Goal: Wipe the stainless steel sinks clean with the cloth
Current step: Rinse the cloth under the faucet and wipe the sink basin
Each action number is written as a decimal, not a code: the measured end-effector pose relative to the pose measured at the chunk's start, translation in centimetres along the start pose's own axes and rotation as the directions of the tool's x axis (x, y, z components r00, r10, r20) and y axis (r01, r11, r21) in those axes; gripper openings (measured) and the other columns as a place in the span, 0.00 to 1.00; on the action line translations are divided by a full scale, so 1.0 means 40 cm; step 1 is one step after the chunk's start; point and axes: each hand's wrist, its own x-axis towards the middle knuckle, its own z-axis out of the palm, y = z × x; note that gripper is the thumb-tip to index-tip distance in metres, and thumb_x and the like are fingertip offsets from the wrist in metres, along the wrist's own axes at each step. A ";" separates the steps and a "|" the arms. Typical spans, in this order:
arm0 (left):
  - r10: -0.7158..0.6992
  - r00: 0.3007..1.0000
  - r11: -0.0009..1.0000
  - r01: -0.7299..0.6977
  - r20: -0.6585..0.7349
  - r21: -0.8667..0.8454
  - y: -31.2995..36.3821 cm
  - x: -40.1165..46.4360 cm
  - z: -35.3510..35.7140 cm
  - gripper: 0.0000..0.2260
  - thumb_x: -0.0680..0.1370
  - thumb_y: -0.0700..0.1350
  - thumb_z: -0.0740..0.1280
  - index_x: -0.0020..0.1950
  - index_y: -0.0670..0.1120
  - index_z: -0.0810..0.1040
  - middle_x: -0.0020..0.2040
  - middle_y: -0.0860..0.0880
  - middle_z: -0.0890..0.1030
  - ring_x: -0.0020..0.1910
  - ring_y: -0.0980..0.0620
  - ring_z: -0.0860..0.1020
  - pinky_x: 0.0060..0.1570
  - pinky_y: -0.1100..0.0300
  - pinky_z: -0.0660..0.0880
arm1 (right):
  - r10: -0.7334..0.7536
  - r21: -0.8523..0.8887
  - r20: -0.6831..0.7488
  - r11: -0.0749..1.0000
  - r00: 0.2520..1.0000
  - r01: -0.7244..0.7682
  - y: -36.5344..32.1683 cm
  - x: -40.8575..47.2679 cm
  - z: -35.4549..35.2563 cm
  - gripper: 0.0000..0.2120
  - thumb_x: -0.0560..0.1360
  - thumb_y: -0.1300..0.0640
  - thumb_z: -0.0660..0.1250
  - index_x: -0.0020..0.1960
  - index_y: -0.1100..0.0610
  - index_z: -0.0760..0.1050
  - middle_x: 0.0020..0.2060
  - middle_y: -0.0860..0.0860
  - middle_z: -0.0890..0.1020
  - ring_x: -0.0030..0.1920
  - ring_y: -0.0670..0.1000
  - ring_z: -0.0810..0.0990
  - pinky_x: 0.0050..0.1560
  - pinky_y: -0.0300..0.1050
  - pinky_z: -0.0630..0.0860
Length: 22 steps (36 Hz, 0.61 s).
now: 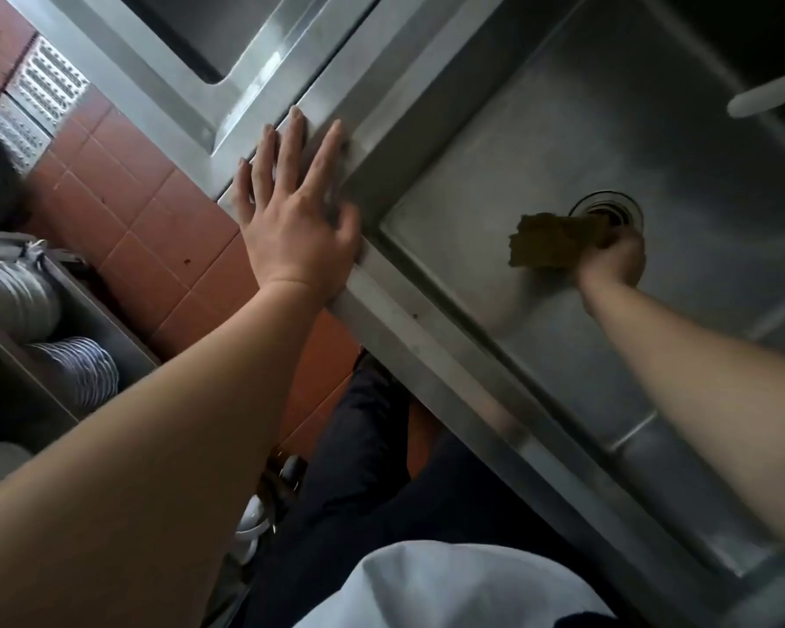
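Note:
A deep stainless steel sink point(680, 142) fills the right of the view, with a round drain point(608, 206) in its floor. My right hand point(612, 260) reaches down into the basin and grips a brownish-yellow cloth point(549, 242), which lies on the sink floor just left of the drain. My left hand point(295, 210) rests flat with straight, spread fingers on the steel rim at the sink's near left corner. A second steel sink point(209, 34) lies beyond the divider at the upper left.
A white tap spout point(766, 95) juts over the basin at the upper right. Red floor tiles point(155, 210) and metal drain grates point(42, 92) lie to the left. A steel cart point(100, 324) holding striped bowls stands at the lower left.

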 end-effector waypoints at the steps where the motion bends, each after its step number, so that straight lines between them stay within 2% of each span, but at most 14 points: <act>1: 0.005 1.000 1.000 -0.005 0.006 -0.005 0.002 -0.002 -0.007 0.30 0.74 0.54 0.59 0.78 0.63 0.61 0.80 0.53 0.58 0.80 0.47 0.52 0.78 0.46 0.46 | -0.022 0.024 0.003 0.999 1.000 0.022 0.009 -0.036 -0.025 0.13 0.76 0.56 0.63 0.59 0.55 0.78 0.57 0.56 0.82 0.57 0.57 0.80 0.56 0.46 0.75; 5: -0.004 0.999 1.000 0.004 0.031 -0.012 -0.002 -0.002 -0.005 0.30 0.75 0.55 0.58 0.78 0.63 0.60 0.81 0.53 0.58 0.80 0.47 0.51 0.78 0.45 0.45 | -0.130 0.093 0.031 0.988 0.991 0.126 0.021 -0.145 -0.105 0.05 0.73 0.60 0.67 0.49 0.55 0.77 0.47 0.53 0.81 0.50 0.56 0.79 0.47 0.42 0.71; 8: 0.002 0.999 0.999 -0.001 0.032 -0.036 -0.003 0.000 -0.009 0.30 0.74 0.55 0.57 0.78 0.62 0.60 0.81 0.53 0.58 0.80 0.47 0.52 0.78 0.45 0.45 | -0.147 0.172 0.012 0.975 0.989 0.142 -0.004 -0.224 -0.170 0.09 0.71 0.62 0.69 0.46 0.53 0.72 0.45 0.49 0.77 0.47 0.53 0.77 0.48 0.45 0.73; 12: 0.003 0.997 0.998 0.002 0.078 -0.064 -0.007 -0.001 -0.015 0.30 0.75 0.52 0.57 0.78 0.62 0.59 0.81 0.53 0.56 0.81 0.47 0.50 0.78 0.45 0.44 | -0.124 0.307 0.000 0.944 0.992 0.118 -0.069 -0.337 -0.232 0.19 0.66 0.64 0.72 0.50 0.49 0.70 0.42 0.44 0.77 0.43 0.47 0.77 0.44 0.39 0.73; 14: 0.011 0.990 0.996 0.001 0.138 -0.089 -0.005 -0.001 -0.029 0.31 0.75 0.50 0.58 0.79 0.62 0.58 0.82 0.54 0.53 0.81 0.48 0.46 0.78 0.45 0.41 | -0.120 0.386 0.017 0.917 0.993 0.105 -0.124 -0.395 -0.251 0.21 0.66 0.63 0.73 0.53 0.47 0.72 0.42 0.43 0.77 0.42 0.45 0.78 0.47 0.44 0.76; 16: 0.036 0.977 0.985 0.000 0.208 -0.171 -0.010 0.001 -0.057 0.31 0.76 0.48 0.57 0.79 0.61 0.58 0.82 0.54 0.50 0.81 0.50 0.43 0.78 0.46 0.38 | -0.136 0.450 0.048 0.887 0.990 0.100 -0.189 -0.454 -0.258 0.21 0.65 0.63 0.73 0.55 0.51 0.77 0.45 0.47 0.80 0.45 0.47 0.79 0.53 0.50 0.79; 18: 0.079 0.959 0.895 0.052 0.271 -0.443 -0.029 0.017 -0.094 0.30 0.78 0.45 0.57 0.80 0.60 0.57 0.82 0.52 0.47 0.80 0.50 0.43 0.78 0.44 0.39 | -0.134 0.547 0.103 0.835 0.986 0.057 -0.264 -0.512 -0.258 0.20 0.64 0.61 0.73 0.55 0.53 0.79 0.49 0.53 0.82 0.48 0.52 0.80 0.56 0.59 0.80; 20: 0.068 0.956 0.673 0.168 0.287 -0.720 -0.075 0.035 -0.151 0.31 0.80 0.39 0.58 0.80 0.58 0.56 0.82 0.50 0.43 0.80 0.49 0.44 0.78 0.43 0.45 | -0.137 0.648 0.159 0.761 0.978 0.001 -0.338 -0.569 -0.246 0.17 0.65 0.62 0.73 0.52 0.52 0.79 0.52 0.56 0.83 0.53 0.57 0.82 0.56 0.64 0.80; 21: 0.039 0.959 0.590 0.204 0.279 -0.781 -0.105 0.041 -0.183 0.31 0.80 0.37 0.59 0.79 0.58 0.56 0.82 0.50 0.42 0.80 0.48 0.45 0.78 0.42 0.49 | -0.135 0.695 0.184 0.718 0.974 -0.032 -0.375 -0.595 -0.236 0.17 0.66 0.63 0.74 0.52 0.52 0.78 0.53 0.57 0.83 0.55 0.59 0.82 0.54 0.64 0.81; 22: 0.013 0.962 0.552 0.219 0.271 -0.804 -0.132 0.046 -0.217 0.32 0.79 0.36 0.60 0.79 0.59 0.56 0.82 0.50 0.44 0.80 0.46 0.49 0.77 0.40 0.55 | -0.128 0.739 0.219 0.670 0.967 -0.078 -0.410 -0.618 -0.225 0.16 0.68 0.64 0.74 0.54 0.53 0.77 0.53 0.57 0.82 0.56 0.60 0.82 0.51 0.63 0.82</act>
